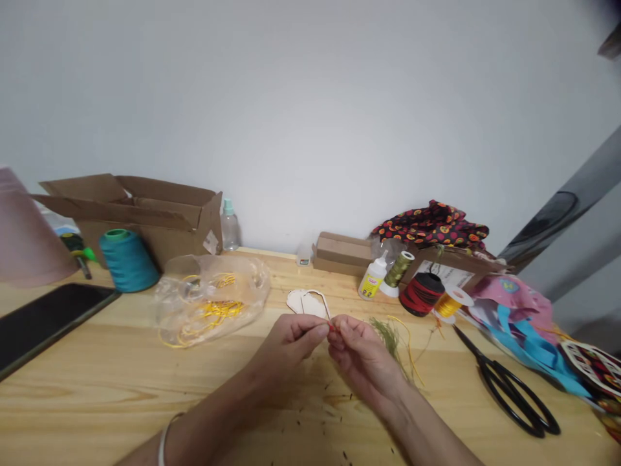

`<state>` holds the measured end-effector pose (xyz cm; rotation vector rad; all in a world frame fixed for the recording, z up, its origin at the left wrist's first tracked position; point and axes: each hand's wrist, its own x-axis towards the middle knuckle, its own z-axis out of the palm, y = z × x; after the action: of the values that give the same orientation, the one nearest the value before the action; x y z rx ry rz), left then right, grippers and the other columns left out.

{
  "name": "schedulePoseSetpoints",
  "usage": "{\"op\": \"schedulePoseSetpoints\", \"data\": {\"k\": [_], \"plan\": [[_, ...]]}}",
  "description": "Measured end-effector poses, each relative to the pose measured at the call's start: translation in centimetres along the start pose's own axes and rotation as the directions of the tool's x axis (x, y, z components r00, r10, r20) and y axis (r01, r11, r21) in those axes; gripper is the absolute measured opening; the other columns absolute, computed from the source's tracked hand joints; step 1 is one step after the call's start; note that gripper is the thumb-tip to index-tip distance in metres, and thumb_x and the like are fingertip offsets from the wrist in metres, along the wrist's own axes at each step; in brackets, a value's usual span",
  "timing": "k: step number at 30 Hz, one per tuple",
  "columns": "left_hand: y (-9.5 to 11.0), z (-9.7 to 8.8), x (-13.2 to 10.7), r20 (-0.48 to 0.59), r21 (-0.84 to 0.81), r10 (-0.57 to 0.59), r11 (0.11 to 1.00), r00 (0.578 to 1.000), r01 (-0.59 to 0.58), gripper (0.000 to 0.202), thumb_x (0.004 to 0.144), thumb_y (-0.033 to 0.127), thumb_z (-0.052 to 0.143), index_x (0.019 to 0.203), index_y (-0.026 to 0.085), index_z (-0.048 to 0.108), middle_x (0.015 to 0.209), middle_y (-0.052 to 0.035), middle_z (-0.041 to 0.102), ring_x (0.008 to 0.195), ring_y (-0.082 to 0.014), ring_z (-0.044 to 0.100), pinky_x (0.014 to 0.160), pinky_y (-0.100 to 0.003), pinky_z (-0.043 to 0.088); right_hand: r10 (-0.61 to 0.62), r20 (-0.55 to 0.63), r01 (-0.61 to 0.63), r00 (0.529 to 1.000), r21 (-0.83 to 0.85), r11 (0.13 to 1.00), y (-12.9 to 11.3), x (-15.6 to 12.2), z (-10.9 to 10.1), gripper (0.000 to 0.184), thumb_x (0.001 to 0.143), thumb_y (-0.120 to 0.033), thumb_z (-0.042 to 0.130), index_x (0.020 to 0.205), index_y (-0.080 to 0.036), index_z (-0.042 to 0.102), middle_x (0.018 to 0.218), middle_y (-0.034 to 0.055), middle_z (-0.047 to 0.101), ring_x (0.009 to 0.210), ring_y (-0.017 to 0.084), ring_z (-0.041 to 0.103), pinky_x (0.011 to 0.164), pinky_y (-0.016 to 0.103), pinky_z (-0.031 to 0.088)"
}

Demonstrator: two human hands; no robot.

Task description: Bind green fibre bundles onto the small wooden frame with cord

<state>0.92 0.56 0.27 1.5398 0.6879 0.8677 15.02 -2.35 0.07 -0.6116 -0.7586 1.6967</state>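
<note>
My left hand [297, 342] and my right hand [363, 356] meet fingertip to fingertip above the middle of the table. Both pinch a small red piece [332, 327], perhaps knotted cord; the fingers cover most of it. Just beyond them lie pale flat cut-outs [297, 300] with dark edges, one with a curved outline reaching toward my fingertips. Beside my right hand rest a bundle of olive-green threads [388, 335] and a loose yellow cord [410, 343].
Black scissors [509, 388] lie at right. Behind them stand a red-and-black thread spool [423, 294], a yellow spool [449, 304], a green spool [400, 268] and a glue bottle [371, 281]. Leftward are a bag of yellow cord [213, 304], a teal cone [127, 262], a carton [145, 217] and a phone [48, 320].
</note>
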Motion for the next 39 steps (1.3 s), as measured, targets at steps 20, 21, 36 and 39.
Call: {"op": "schedulePoseSetpoints", "data": {"k": [20,21,36,39], "plan": [[-0.3,-0.1,0.1,-0.032,-0.001,-0.055,0.998,0.998,0.055,0.033,0.074,0.040,0.048,0.073,0.010,0.062,0.041,0.0090,0.029,0.039,-0.0050,0.025,0.040,-0.019,0.018,-0.044,-0.182,0.053,0.982,0.049,0.997,-0.6,0.1,-0.4,0.013,0.069,-0.028,0.063,0.067,-0.017,0.057,0.064,-0.0023,0.051,0.054,0.006,0.046,0.047,0.016,0.034],[-0.3,-0.1,0.1,-0.038,0.001,-0.062,0.998,0.997,0.062,0.033,0.074,0.040,0.048,0.074,0.010,0.062,0.041,0.0093,0.029,0.039,-0.0050,0.024,0.040,-0.019,0.018,-0.063,-0.195,0.069,0.979,0.024,0.997,-0.6,0.1,-0.5,0.014,0.070,-0.030,0.061,0.069,-0.017,0.058,0.065,-0.0017,0.052,0.055,0.007,0.047,0.047,0.016,0.034],[-0.1,0.0,0.1,-0.023,-0.108,-0.076,0.991,0.997,0.073,0.032,0.075,0.038,0.049,0.078,0.010,0.063,0.042,0.0094,0.028,0.041,-0.0049,0.022,0.041,-0.020,0.015,-0.367,-0.232,0.168,0.901,-0.594,0.787,-1.0,0.1,0.2,0.012,0.059,-0.029,0.068,0.057,-0.017,0.064,0.046,-0.0039,0.052,0.042,0.007,0.035,0.045,0.022,0.030],[-0.1,0.0,0.1,-0.020,-0.144,-0.092,0.986,0.996,0.088,0.033,0.076,0.039,0.047,0.079,0.009,0.062,0.042,0.0094,0.027,0.041,-0.0050,0.021,0.041,-0.021,0.014,-0.418,-0.277,0.181,0.865,-0.605,0.775,-1.0,0.1,-0.3,0.016,0.063,-0.033,0.065,0.060,-0.017,0.064,0.046,-0.0047,0.049,0.042,0.007,0.035,0.043,0.021,0.028]]}}
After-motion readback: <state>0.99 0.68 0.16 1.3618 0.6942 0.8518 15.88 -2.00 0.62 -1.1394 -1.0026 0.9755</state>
